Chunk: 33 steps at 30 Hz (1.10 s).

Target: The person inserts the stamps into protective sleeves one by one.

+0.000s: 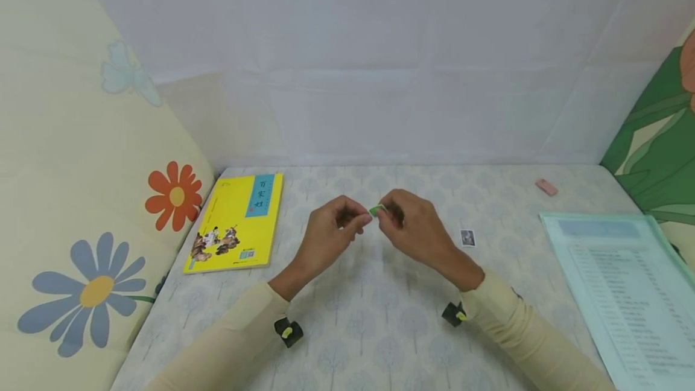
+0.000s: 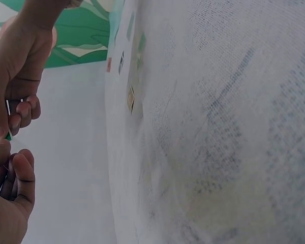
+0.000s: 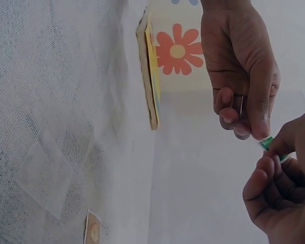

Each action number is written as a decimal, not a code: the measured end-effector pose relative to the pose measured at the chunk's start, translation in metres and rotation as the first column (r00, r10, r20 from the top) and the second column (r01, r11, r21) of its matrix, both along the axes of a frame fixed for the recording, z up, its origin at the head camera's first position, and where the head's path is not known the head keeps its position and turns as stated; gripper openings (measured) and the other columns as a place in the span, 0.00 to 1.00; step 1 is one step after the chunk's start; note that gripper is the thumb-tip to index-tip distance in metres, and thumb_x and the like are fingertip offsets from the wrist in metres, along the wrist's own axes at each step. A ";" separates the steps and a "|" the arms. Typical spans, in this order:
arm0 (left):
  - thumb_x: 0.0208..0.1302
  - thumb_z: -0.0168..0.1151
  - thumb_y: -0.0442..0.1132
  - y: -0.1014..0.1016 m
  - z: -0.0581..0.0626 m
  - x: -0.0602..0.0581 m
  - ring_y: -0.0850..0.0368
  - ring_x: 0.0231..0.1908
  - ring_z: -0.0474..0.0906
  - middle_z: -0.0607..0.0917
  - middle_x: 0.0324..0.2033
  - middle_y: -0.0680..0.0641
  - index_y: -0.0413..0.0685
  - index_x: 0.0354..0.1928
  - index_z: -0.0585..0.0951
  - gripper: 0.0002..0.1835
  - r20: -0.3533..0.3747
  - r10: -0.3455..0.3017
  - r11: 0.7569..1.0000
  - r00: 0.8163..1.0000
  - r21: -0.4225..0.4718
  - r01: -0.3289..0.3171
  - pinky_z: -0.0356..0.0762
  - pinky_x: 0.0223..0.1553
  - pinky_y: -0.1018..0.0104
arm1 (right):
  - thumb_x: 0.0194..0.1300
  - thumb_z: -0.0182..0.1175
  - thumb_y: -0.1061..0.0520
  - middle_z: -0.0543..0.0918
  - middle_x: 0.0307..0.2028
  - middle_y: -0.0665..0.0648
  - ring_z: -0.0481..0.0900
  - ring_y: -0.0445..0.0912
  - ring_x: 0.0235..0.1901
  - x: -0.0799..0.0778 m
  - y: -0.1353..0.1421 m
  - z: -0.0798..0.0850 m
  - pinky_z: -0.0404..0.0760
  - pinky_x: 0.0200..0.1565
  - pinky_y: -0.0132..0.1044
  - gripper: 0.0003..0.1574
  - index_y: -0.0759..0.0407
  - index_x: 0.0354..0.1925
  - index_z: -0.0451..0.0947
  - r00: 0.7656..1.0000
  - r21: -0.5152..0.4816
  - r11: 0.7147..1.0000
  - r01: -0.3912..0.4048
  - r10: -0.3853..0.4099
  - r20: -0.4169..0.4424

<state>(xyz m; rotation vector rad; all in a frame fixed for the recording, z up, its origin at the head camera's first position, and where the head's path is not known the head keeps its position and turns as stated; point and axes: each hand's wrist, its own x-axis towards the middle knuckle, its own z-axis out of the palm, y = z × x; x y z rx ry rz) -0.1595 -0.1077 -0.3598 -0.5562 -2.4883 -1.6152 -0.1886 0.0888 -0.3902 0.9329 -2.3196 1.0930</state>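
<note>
Both hands meet above the middle of the table. Between them is a small green piece with white edges, stamp-like in size; fingers cover most of it. My left hand pinches its left edge between thumb and index finger. From the other side, my right hand pinches it the same way. The green piece also shows between the fingertips in the right wrist view. On the table, right of my right hand, lies a small dark picture with a white border, resembling a postage stamp.
A yellow book lies at the left. At the right are a pale green folder with a printed sheet and a small pink block. A small brownish bordered picture lies on the tablecloth. A white cloth wall stands behind.
</note>
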 end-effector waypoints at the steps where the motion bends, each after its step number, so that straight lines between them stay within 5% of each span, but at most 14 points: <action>1: 0.69 0.65 0.34 0.000 0.000 0.000 0.56 0.26 0.77 0.84 0.31 0.43 0.41 0.41 0.81 0.04 -0.002 0.002 1.000 1.000 -0.003 -0.002 0.75 0.25 0.69 | 0.70 0.61 0.61 0.76 0.29 0.48 0.72 0.36 0.25 0.000 0.000 -0.001 0.74 0.27 0.33 0.00 0.56 0.40 0.79 1.000 0.000 1.000 -0.006 0.006 -0.006; 13: 0.69 0.65 0.33 0.000 -0.004 -0.002 0.44 0.27 0.79 0.83 0.30 0.44 0.40 0.41 0.81 0.04 0.001 0.008 1.000 1.000 -0.008 -0.008 0.74 0.25 0.70 | 0.72 0.61 0.59 0.77 0.31 0.49 0.73 0.35 0.27 -0.002 0.001 -0.002 0.74 0.27 0.31 0.02 0.56 0.42 0.79 0.997 0.011 0.999 -0.053 0.053 -0.051; 21: 0.69 0.67 0.40 -0.007 -0.031 -0.020 0.55 0.27 0.78 0.84 0.32 0.47 0.45 0.43 0.82 0.07 0.001 0.004 1.000 1.000 -0.019 -0.004 0.75 0.24 0.69 | 0.71 0.62 0.59 0.77 0.32 0.48 0.72 0.35 0.27 -0.004 0.002 -0.002 0.74 0.28 0.31 0.04 0.56 0.43 0.81 0.996 0.041 0.997 -0.061 0.063 -0.068; 33: 0.69 0.67 0.46 -0.009 -0.034 -0.023 0.52 0.28 0.80 0.84 0.31 0.49 0.54 0.41 0.82 0.07 0.007 -0.025 0.999 1.000 -0.022 0.025 0.76 0.24 0.66 | 0.75 0.59 0.58 0.79 0.32 0.47 0.75 0.35 0.27 -0.005 0.006 0.004 0.78 0.28 0.33 0.04 0.57 0.45 0.77 0.999 0.041 0.998 -0.040 0.041 -0.017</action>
